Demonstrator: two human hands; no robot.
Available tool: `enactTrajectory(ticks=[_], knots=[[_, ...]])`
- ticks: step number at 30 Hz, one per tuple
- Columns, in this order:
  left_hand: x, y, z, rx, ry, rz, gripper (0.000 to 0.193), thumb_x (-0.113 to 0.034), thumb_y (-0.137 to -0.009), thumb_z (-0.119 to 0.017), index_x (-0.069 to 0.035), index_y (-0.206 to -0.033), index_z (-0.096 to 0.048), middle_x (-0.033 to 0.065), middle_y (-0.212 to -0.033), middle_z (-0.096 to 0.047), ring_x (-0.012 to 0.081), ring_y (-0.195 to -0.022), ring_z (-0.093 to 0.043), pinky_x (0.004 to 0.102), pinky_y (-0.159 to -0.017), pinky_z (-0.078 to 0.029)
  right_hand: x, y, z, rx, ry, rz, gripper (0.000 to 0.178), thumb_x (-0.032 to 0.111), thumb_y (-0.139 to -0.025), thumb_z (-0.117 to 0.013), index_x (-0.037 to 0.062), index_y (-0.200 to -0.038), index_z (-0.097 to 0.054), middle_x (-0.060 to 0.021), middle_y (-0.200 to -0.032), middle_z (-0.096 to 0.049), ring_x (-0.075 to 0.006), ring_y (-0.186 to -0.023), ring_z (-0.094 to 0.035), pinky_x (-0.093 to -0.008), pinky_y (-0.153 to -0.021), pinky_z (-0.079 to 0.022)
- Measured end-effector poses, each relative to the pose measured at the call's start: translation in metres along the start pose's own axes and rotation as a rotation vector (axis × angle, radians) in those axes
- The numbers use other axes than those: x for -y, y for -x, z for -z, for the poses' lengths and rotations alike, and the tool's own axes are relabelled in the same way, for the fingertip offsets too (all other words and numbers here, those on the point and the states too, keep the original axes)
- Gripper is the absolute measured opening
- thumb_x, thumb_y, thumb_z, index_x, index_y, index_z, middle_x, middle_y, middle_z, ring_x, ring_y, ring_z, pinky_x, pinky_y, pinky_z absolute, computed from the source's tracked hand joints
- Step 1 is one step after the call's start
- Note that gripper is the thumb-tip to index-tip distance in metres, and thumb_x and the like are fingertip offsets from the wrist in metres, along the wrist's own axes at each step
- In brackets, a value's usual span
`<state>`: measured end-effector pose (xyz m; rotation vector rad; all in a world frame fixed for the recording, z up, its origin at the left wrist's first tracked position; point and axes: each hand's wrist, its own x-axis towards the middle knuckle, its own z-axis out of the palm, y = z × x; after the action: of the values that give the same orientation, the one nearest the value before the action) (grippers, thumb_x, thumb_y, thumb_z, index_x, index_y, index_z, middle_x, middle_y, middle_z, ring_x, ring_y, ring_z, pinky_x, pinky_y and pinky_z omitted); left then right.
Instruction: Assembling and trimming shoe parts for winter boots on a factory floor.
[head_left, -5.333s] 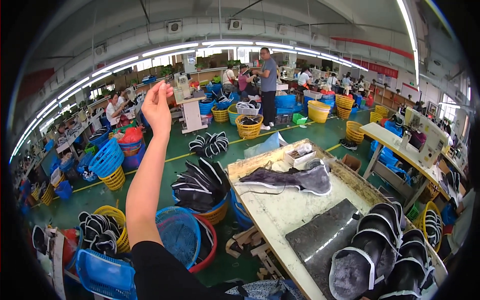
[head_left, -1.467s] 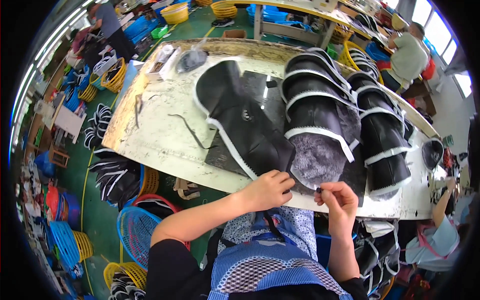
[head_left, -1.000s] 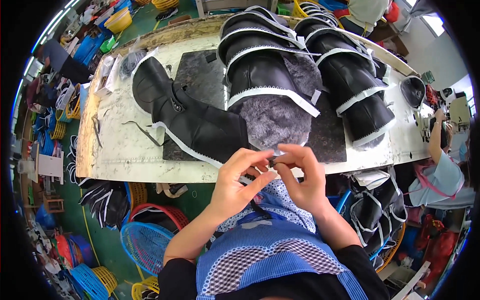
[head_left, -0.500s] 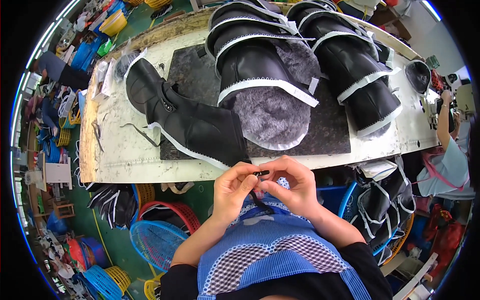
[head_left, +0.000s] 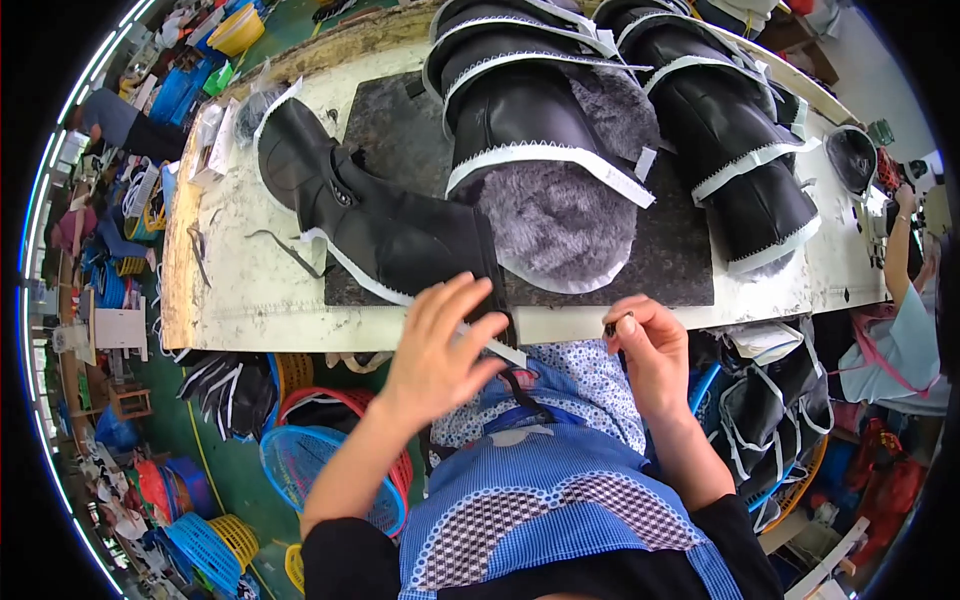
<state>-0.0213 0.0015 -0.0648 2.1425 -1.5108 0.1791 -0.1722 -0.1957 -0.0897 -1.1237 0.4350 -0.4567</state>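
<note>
My left hand is open, fingers spread over the near end of a black boot upper with white edging and a small buckle-like fitting. Whether the fingers touch the upper I cannot tell. A thin black strap hangs from that end over the table's edge. To the right, my right hand pinches a small dark piece between thumb and fingertips; its kind is too small to tell. Beyond the hands lies a stack of black boot uppers with grey fur lining.
A second stack of uppers lies to the right on the worn white table. A dark board is under the uppers. Below the table stand a blue basket and a red basket. A co-worker's arm shows at far right.
My hands were together over the table's near edge, fingering a small black piece. They have parted: the left went left and opened, the right moved right, still pinching something small.
</note>
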Motion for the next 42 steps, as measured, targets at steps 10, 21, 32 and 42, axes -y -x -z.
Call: enactTrajectory(ticks=[10, 21, 32, 42], knots=[[0.027, -0.006, -0.003, -0.028, 0.214, 0.158, 0.01, -0.008, -0.081, -0.067, -0.003, -0.082, -0.058, 0.0062, -0.093, -0.065, 0.0291, -0.076, -0.064, 0.0332, -0.064, -0.05, 0.004, -0.033, -0.04, 0.444, 0.265, -0.107, 0.012, 0.008, -0.091, -0.06, -0.0032, -0.096, -0.063, -0.0142, -0.114, -0.061, -0.0127, -0.089, -0.062, -0.0253, -0.076, -0.052], [-0.023, 0.037, -0.018, -0.541, 1.071, 0.788, 0.012, -0.009, -0.089, -0.064, 0.002, -0.092, -0.063, 0.0128, -0.083, -0.065, 0.0154, -0.067, -0.063, 0.026, -0.062, -0.051, 0.0, -0.037, -0.094, 0.48, -0.349, -0.35, 0.011, 0.013, -0.094, -0.058, 0.0025, -0.093, -0.062, -0.012, -0.105, -0.066, -0.0179, -0.107, -0.059, -0.0285, -0.088, -0.046], [-0.018, 0.037, 0.004, -0.448, 1.477, 0.859, 0.015, -0.004, -0.088, -0.063, 0.004, -0.101, -0.065, 0.0095, -0.092, -0.07, 0.0154, -0.082, -0.067, 0.027, -0.071, -0.054, 0.019, -0.017, -0.106, 0.575, -0.161, -0.15, 0.013, 0.01, -0.093, -0.059, -0.0017, -0.096, -0.063, -0.0158, -0.116, -0.06, -0.0169, -0.1, -0.059, -0.0318, -0.09, -0.046], [-0.002, -0.017, 0.019, -0.309, 1.646, 0.748, 0.012, -0.007, -0.087, -0.066, -0.001, -0.097, -0.069, 0.0077, -0.088, -0.069, 0.0133, -0.078, -0.065, 0.025, -0.07, -0.053, 0.038, -0.03, -0.077, 0.284, 0.246, 0.199, 0.009, -0.004, -0.086, -0.062, -0.0058, -0.095, -0.063, -0.0107, -0.09, -0.066, -0.0164, -0.083, -0.068, -0.0243, -0.072, -0.054]])
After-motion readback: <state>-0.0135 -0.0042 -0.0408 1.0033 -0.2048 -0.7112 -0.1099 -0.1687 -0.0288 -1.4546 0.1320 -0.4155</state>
